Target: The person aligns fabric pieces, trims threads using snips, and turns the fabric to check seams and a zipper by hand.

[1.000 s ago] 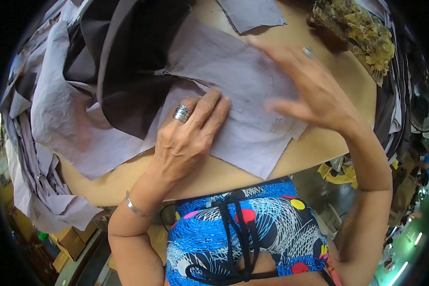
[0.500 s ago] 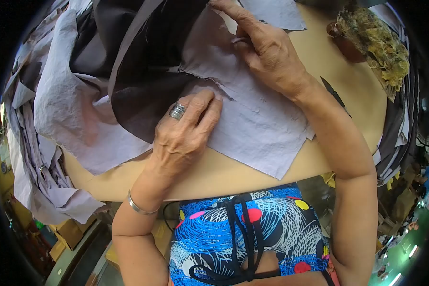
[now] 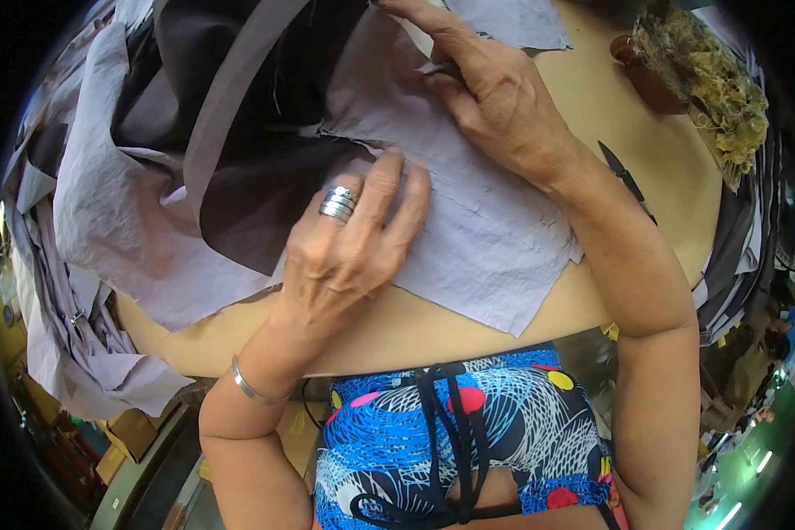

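My left hand (image 3: pixel 353 234), with rings on one finger, lies over the pale grey-lilac cloth (image 3: pixel 495 238). Its fingers are apart and bent, their tips slightly blurred by a frayed seam. Left of these fingers, dark brown cloth (image 3: pixel 256 208) overlaps the pale piece. My right hand (image 3: pixel 508 106) rests on the upper part of the pale cloth, index finger stretched toward the top edge. A small fold of cloth shows between its thumb and a curled finger, which seem to pinch it. The index fingertip is at the frame's edge.
A small dark cutting tool (image 3: pixel 625 181) lies on the tan tabletop (image 3: pixel 680 203) beside my right forearm. Beyond it sits a mass of yellowish thread scraps (image 3: pixel 711 84). Piled cloth (image 3: pixel 79 327) hangs over the left edge, and more fabric (image 3: pixel 751 221) hangs at the right.
My left hand has shifted slightly right and its fingers have spread more. The dark cloth has moved a little left. My right hand has barely moved.
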### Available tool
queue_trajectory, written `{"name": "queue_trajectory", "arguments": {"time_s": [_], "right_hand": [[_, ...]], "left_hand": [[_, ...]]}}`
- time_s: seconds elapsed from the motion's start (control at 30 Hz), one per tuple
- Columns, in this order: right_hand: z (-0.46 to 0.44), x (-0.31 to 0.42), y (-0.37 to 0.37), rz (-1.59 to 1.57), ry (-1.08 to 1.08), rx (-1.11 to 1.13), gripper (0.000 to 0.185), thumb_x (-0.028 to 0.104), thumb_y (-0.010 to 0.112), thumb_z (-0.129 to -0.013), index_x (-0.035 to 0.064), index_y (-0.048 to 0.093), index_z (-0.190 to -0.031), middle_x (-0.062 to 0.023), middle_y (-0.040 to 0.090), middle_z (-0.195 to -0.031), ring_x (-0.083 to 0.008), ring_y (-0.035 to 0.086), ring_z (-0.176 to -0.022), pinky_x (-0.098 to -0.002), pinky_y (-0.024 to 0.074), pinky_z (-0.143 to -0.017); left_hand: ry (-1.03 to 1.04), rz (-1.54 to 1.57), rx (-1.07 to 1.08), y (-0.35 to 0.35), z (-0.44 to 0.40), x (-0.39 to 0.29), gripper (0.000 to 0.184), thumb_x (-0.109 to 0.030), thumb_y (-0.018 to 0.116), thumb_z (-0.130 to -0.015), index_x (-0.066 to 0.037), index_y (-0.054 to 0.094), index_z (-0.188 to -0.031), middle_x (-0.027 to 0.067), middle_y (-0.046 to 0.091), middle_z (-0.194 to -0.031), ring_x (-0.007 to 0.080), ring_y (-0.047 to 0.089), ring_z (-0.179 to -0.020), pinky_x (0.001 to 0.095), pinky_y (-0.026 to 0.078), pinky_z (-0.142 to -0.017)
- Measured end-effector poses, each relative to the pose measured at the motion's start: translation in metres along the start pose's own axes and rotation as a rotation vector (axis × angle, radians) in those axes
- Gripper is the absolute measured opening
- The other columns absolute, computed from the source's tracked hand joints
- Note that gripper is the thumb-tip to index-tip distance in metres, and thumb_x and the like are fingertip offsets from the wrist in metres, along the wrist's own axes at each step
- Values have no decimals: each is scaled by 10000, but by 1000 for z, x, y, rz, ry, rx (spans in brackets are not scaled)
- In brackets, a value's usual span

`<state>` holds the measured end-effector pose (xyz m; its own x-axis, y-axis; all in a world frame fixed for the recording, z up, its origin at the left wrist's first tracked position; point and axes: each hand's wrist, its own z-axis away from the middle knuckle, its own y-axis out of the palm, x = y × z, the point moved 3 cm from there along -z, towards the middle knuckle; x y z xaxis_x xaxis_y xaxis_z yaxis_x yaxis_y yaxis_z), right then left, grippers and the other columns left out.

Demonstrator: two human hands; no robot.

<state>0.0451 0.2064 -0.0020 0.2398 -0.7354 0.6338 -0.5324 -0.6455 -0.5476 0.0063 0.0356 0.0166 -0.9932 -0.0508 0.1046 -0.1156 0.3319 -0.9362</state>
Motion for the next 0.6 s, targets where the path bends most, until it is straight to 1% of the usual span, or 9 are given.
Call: {"name": "queue_trajectory", "arguments": {"time_s": [0.07, 0.1, 0.2, 0.3, 0.37, 0.4, 0.43, 0.5, 0.6], "right_hand": [[0, -1, 0, -64, 75, 42, 698, -139, 481, -719, 28, 361, -1387, -239, 572, -1174, -333, 639, -877, -346, 522, -783], [0, -1, 0, -95, 114, 63, 698, -141, 479, -717, 27, 365, -1385, -239, 575, -1169, -326, 641, -866, -344, 524, -777], [-1, 1, -1, -69, 142, 94, 696, -142, 473, -715, 27, 375, -1382, -238, 581, -1158, -305, 645, -839, -335, 527, -764], [-2, 1, -2, -56, 78, 60, 697, -149, 474, -710, 26, 381, -1379, -236, 582, -1158, -303, 648, -838, -333, 529, -758], [-4, 9, -5, -65, 156, 82, 699, -155, 474, -708, 23, 383, -1378, -234, 583, -1157, -300, 649, -843, -333, 530, -756], [-4, 9, -5, -66, 144, 71, 700, -157, 474, -707, 22, 383, -1377, -234, 584, -1156, -297, 649, -843, -332, 531, -754], [-4, 9, -5, -66, 132, 59, 700, -160, 474, -706, 21, 384, -1376, -233, 585, -1155, -294, 649, -843, -331, 531, -752], [-2, 1, -1, -61, 5, -12, 701, -164, 473, -704, 19, 386, -1375, -230, 586, -1153, -287, 648, -836, -325, 532, -746], [-1, -1, 0, -113, 33, 20, 697, -162, 472, -708, 20, 387, -1375, -226, 593, -1137, -279, 643, -810, -314, 531, -736]], "left_hand": [[44, -75, 28, -4, -2, -5, 341, -94, 550, -724, -89, 623, -1057, 70, 576, -1070, 151, 571, -732, 233, 512, -660], [36, -40, 75, -7, -2, -7, 356, -98, 550, -718, -121, 635, -1064, 83, 584, -1083, 156, 570, -749, 241, 520, -687], [69, 38, 30, -3, 1, -4, 377, -99, 548, -711, -75, 636, -1077, 94, 584, -1109, 163, 576, -779, 260, 521, -705], [24, 104, -41, 1, 6, 0, 391, -102, 544, -708, -13, 632, -1079, 93, 581, -1126, 172, 580, -805, 271, 518, -725], [13, 79, -58, 3, 9, -1, 391, -99, 541, -707, 20, 626, -1069, 91, 580, -1124, 178, 580, -822, 273, 515, -735], [7, 68, -66, 3, 9, -1, 392, -98, 540, -706, 36, 624, -1065, 90, 579, -1122, 181, 580, -830, 274, 514, -740], [7, 61, -49, 3, 9, -2, 386, -102, 540, -708, 28, 625, -1061, 84, 579, -1118, 178, 577, -829, 271, 513, -737], [7, 49, -14, 0, 6, -3, 373, -108, 539, -712, 10, 627, -1055, 73, 579, -1109, 173, 570, -827, 265, 510, -731], [32, 34, 36, -3, 4, -4, 361, -119, 540, -724, -36, 625, -1064, 43, 578, -1103, 174, 560, -814, 252, 506, -709]]}}
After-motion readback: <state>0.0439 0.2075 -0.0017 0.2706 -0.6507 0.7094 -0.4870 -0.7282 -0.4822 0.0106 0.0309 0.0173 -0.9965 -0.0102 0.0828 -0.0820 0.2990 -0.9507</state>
